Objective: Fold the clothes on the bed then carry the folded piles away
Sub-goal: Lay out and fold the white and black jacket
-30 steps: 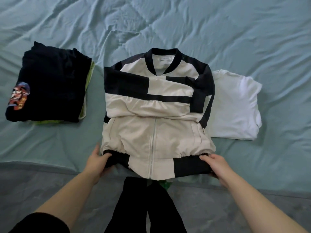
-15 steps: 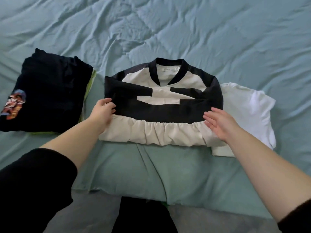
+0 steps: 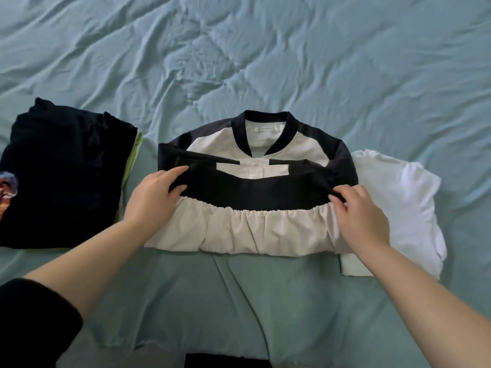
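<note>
While left hand [image 3: 154, 197] and right hand [image 3: 358, 216] pinch jacket [image 3: 265, 229] hem | dark pile [image 3: 66, 176] left | white shirt [image 3: 398, 197] touching right

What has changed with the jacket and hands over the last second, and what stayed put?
The jacket had its lower half folded up from the bed edge over its chest; the hem band now lies across the middle. The left hand and right hand travelled with it and pinch its ends. The dark pile and white T-shirt stayed put.
</note>
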The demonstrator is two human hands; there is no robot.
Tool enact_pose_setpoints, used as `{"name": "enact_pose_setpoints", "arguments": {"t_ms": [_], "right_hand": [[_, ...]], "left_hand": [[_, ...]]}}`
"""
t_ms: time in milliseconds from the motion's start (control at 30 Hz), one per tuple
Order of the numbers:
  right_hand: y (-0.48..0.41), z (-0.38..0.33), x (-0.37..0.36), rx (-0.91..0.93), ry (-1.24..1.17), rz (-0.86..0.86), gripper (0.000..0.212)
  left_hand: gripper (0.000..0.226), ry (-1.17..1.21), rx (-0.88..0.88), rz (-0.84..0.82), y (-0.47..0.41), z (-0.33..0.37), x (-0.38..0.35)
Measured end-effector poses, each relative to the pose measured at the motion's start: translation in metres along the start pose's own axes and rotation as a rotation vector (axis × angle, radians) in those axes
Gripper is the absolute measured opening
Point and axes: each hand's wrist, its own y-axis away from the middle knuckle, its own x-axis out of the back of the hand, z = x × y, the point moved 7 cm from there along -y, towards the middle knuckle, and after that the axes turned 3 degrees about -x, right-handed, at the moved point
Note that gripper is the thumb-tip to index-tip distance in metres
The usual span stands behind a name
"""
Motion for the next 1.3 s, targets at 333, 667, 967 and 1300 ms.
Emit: {"name": "enact_pose_setpoints", "arguments": {"t_ms": [333, 667, 967, 1300], "right_hand": [[-0.106, -0.003, -0.017, -0.259, -0.156, 0.059, 0.029], [0.000, -0.122, -0.108, 0.658, 0.473, -0.180, 0.059], [-0.067, -0.048, -0.091, 0.307, 0.506, -0.196, 0.055], [-0.095, 0.002, -0.078, 0.065, 0.388, -0.304, 0.061]], "left_hand": [[0.049, -0.133, -0.059, -0.127, -0.129, 0.011, -0.025], [0.067, -0.457, -0.501, -0.269, -0.021, 0.076, -0.108], [0.074, -0.520, -0.327, -0.418, -0.086, 0.015, -0.102], [0.068, -0.499, -0.152, -0.499, -0.109, -0.012, -0.095]]}}
